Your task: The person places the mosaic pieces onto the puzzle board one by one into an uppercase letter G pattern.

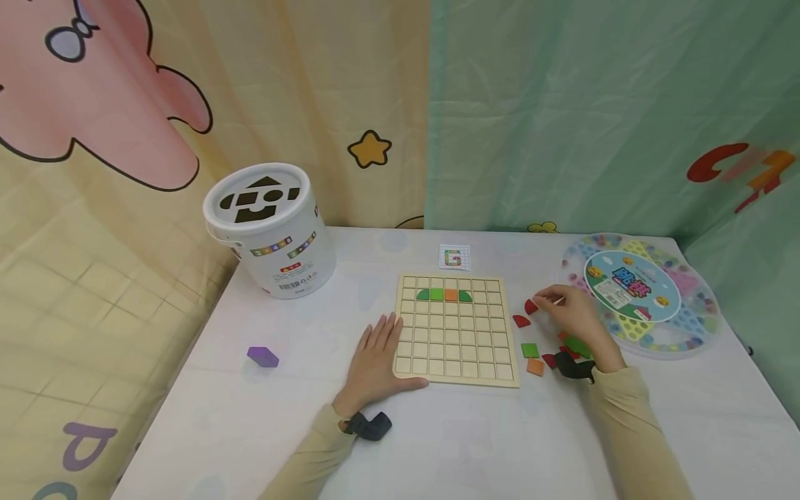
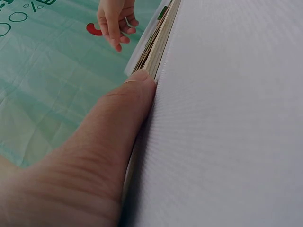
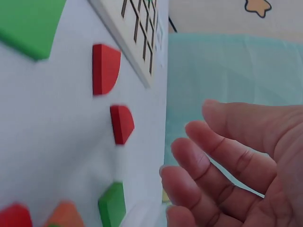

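A wooden grid board (image 1: 455, 347) lies on the white table. Along its second row sit a green quarter-circle (image 1: 423, 294), a green square (image 1: 437, 294), an orange square (image 1: 451, 295) and another green quarter-circle (image 1: 465, 296). My left hand (image 1: 373, 361) rests at the board's left front corner, fingers straight along the side. Its thumb (image 2: 128, 104) touches the front edge. Right of the board, my right hand (image 1: 570, 312) hovers beside a red quarter-circle (image 1: 530, 307); in the right wrist view its loosely bent fingers (image 3: 189, 184) hold nothing. A second red quarter-circle (image 1: 521, 321) lies nearer the board.
A small pattern card (image 1: 454, 257) lies behind the board. Loose pieces, including a green square (image 1: 530, 350) and an orange square (image 1: 535, 367), lie at right. A round game box (image 1: 694, 333) stands beyond them. At left are a white bucket (image 1: 287, 257) and a purple block (image 1: 263, 357).
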The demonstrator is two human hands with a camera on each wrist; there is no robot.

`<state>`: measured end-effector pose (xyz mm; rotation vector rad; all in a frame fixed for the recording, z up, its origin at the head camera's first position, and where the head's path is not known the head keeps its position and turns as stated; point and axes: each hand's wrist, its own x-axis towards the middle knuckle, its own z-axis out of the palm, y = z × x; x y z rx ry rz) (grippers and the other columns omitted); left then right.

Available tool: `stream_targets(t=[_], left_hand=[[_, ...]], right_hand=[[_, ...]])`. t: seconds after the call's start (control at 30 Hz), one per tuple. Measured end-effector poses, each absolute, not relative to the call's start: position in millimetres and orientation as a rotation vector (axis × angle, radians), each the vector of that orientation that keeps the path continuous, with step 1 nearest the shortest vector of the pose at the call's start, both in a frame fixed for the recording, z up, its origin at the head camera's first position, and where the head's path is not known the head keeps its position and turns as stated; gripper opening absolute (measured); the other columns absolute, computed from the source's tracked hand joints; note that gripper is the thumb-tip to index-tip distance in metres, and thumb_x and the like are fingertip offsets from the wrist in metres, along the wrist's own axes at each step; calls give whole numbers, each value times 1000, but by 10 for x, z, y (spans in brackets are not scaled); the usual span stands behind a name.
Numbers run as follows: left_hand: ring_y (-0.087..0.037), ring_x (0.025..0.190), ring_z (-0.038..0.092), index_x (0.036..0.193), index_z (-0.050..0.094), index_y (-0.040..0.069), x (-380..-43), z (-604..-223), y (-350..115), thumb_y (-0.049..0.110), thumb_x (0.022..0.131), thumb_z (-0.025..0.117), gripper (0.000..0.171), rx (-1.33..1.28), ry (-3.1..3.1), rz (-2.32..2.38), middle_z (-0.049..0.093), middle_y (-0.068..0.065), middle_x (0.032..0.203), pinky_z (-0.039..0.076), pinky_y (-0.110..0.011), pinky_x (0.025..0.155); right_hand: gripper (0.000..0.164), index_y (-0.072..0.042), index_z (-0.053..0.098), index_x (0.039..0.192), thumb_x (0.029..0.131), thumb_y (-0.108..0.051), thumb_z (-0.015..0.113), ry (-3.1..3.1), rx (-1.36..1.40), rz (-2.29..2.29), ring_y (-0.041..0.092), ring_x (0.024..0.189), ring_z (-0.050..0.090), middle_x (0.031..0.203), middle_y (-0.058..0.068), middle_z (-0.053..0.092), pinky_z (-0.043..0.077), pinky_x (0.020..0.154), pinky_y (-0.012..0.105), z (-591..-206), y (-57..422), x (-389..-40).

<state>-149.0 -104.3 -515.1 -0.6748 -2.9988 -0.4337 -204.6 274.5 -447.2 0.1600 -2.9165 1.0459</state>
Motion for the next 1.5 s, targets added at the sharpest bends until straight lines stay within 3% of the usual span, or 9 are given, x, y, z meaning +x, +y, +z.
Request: stream_targets(t=[0.43, 1.03, 1.5], left_hand=[[-23, 143, 4, 152, 16, 5, -1497, -5162, -1047, 79, 70, 56, 117, -675, -2990, -428, 12, -10, 157, 2, -40, 114], [-23, 143, 4, 152, 15, 5, -1493, -5162, -1048, 79, 69, 56, 118, -679, -2991, -433, 11, -10, 157, 2, -40, 114], [-22, 144, 2, 152, 14, 6, -1494, -5175, -1046, 79, 70, 55, 118, -673, -2996, -427, 10, -9, 157, 0, -39, 114]], right_hand=[[30, 2, 69, 103, 88, -24, 68, -3050, -2, 819, 20, 60, 51, 77, 9, 61, 40, 51, 31, -4454, 2949, -1881], [40, 7, 63, 114, 87, -22, 68, -3105, -60, 649, 18, 57, 50, 82, 14, 64, 38, 46, 29, -4505, 2898, -1825], [36, 3, 63, 114, 86, -19, 68, -3125, -76, 671, 19, 56, 51, 82, 15, 63, 39, 46, 30, -4495, 2909, -1841]])
